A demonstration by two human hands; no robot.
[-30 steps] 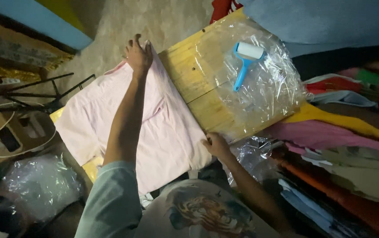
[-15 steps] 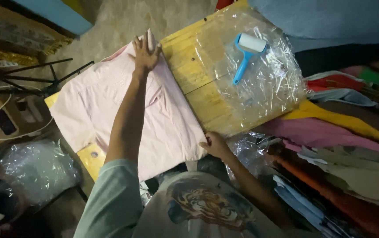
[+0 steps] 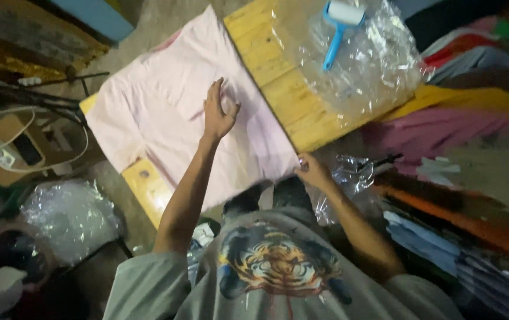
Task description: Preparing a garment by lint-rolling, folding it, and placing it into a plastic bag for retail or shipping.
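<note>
Pressing flat, left hand point(image 3: 218, 114) on soft pink garment point(image 3: 165, 106), right hand point(image 3: 312, 172) seemingly pinching its corner

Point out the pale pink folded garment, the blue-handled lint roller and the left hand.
Pale pink folded fabric garment point(image 3: 159, 112), head view, on its flat middle panel.
Blue-handled white lint roller point(image 3: 333, 44), head view, on the blue handle.
Left hand point(image 3: 218, 112), head view, on its back.

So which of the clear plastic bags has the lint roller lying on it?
The flat clear bag on the wooden table, right of the pink shirt. The blue lint roller lies on it; the crumpled bags beside the table carry nothing.
</note>
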